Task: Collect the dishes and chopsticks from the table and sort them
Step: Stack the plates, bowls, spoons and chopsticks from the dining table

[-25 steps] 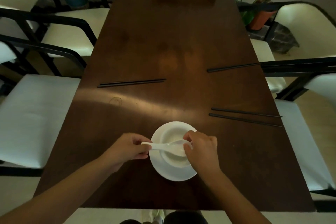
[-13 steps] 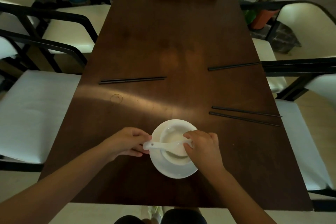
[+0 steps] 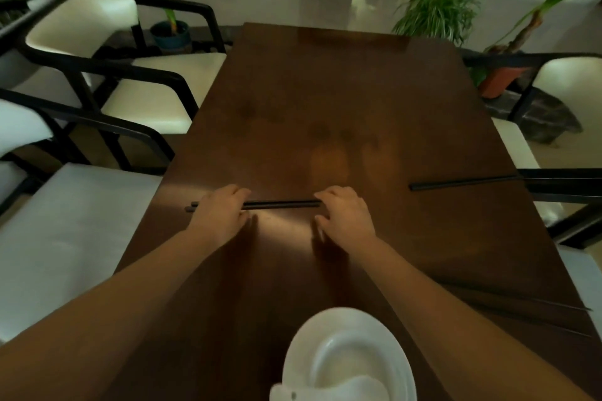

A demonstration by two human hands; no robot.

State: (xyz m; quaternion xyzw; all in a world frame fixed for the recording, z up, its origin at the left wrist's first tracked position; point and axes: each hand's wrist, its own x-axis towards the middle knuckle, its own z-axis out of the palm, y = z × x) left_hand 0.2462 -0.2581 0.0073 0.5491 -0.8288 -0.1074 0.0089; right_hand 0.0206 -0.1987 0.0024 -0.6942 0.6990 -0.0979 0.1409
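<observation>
Fingers of my left hand (image 3: 219, 215) curl down over one end of a black chopstick pair (image 3: 280, 204) at mid-frame, while my right hand (image 3: 345, 216) pinches the other end with fingertips bent onto it. That pair lies flat on the brown table (image 3: 325, 91). A second chopstick pair (image 3: 462, 182) sits at the right edge, a third pair (image 3: 534, 306) lower right. At bottom centre a white plate (image 3: 303, 345) holds a bowl (image 3: 351, 361) and spoon (image 3: 325, 392).
</observation>
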